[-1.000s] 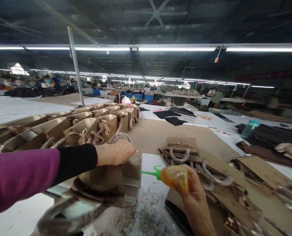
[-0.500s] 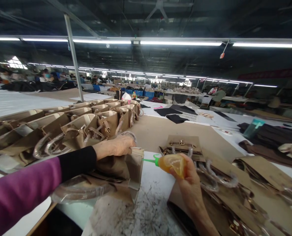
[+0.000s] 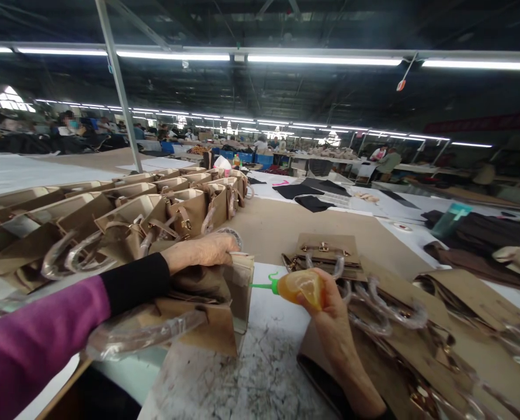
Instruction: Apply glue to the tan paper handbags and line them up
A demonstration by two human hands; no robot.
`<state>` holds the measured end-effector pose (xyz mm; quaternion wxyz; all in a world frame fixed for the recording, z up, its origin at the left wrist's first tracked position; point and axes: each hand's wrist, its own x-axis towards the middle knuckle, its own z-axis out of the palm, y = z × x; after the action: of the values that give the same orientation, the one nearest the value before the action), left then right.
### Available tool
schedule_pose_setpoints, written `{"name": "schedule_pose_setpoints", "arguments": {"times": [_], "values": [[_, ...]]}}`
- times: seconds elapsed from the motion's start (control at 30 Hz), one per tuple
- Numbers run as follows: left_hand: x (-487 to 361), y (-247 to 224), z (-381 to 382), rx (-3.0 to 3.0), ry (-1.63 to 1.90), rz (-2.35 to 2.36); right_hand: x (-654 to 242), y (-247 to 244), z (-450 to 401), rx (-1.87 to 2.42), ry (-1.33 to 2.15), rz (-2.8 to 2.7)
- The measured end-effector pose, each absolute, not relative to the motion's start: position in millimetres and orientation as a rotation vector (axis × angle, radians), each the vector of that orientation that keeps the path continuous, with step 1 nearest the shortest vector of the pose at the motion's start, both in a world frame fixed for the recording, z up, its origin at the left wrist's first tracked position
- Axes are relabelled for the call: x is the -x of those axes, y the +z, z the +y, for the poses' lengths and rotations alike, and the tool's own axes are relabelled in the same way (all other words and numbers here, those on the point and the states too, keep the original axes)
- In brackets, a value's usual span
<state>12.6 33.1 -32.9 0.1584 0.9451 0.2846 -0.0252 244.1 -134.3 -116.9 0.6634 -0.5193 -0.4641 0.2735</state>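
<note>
A tan bag [image 3: 218, 326] with a plastic-wrapped handle lies at the near edge of the stained white table. My left hand [image 3: 207, 249] is closed on the top of this bag, its fingertips partly hidden behind the edge. In my right hand [image 3: 325, 297] is a squeeze bottle [image 3: 301, 288] of amber liquid, held sideways. Its thin green nozzle points left, and the tip is close to the bag's side edge. The bottle's green cap hangs beside the nozzle.
Rows of upright tan bags [image 3: 189, 213] stand at the left. More flat bags [image 3: 400, 315] with wrapped handles lie at the right. Black fabric pieces [image 3: 314, 195], a teal cup [image 3: 452, 220] and a metal pole [image 3: 119, 87] are farther back, with people in the distance.
The view has shifted slightly. The bag's front panel and wrapped handle sit a little higher. Both hands keep their hold, and the nozzle remains close to the bag's edge.
</note>
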Motion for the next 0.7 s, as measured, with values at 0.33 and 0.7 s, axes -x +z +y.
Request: {"name": "schedule_pose_setpoints", "arguments": {"times": [0.33, 0.7], "values": [[-14.5, -34.3, 30.3, -2.673, -0.055, 0.843, -240.7, -120.5, -135.0, 1.169, 0.650, -1.034], [-18.1, -30.5, 24.0, -2.689, -0.089, 0.909, -239.2, -131.2, -136.5, 1.168, 0.663, -1.023]]}}
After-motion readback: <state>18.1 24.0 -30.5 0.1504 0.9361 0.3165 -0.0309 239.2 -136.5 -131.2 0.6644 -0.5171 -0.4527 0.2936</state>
